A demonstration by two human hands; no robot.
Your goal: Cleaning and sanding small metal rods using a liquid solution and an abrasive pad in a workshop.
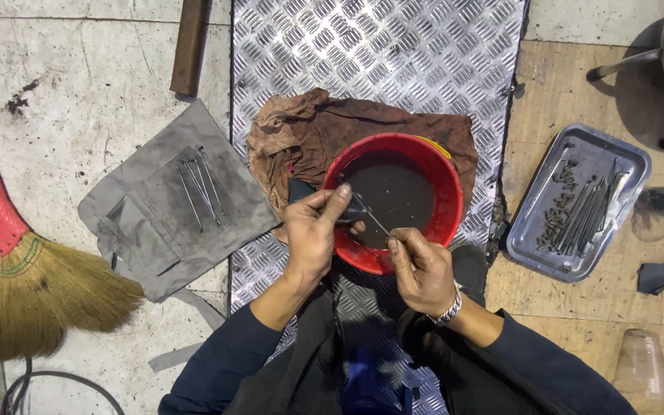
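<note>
Fingers (337,201) rub rod (373,220), seemingly sandpaper (355,209).

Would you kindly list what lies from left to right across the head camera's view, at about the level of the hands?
Broom → grey cloth with thin rods → left hand → red bowl of dark liquid → right hand → metal tray of rods and small parts → clear plastic cup.

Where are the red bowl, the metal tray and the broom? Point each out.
red bowl (446,180): head view, on its right rim.
metal tray (633,157): head view, on its upper right rim.
broom (48,288): head view, on its straw bristles.
</note>
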